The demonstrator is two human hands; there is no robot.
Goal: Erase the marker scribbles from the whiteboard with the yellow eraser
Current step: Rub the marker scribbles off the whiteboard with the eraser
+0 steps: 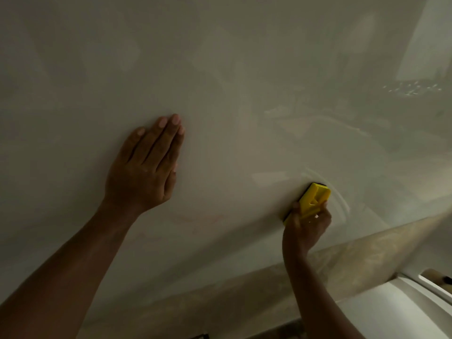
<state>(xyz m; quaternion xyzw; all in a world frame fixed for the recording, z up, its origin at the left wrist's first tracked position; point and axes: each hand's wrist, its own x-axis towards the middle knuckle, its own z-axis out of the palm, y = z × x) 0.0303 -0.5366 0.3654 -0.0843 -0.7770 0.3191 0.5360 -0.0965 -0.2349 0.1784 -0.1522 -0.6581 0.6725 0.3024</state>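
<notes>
We judge the wiping to be nearly finished: the glossy white whiteboard [244, 81] looks almost clean, with only a faint reddish scribble trace [195, 218] left at about 6 o'clock. Our right hand [305, 226] is closed around the yellow plastic block eraser [311, 199], pressed to the board at 4 o'clock. Our left hand [146, 165] lies open and flat, fingers together, bracing the board near centre. Next, the eraser should sweep toward 9 o'clock over that trace

A mottled beige surface [362, 260] is showing in a band below the board, and a white moulded object [396, 311] with a raised rim is sitting at the lower right corner
</notes>
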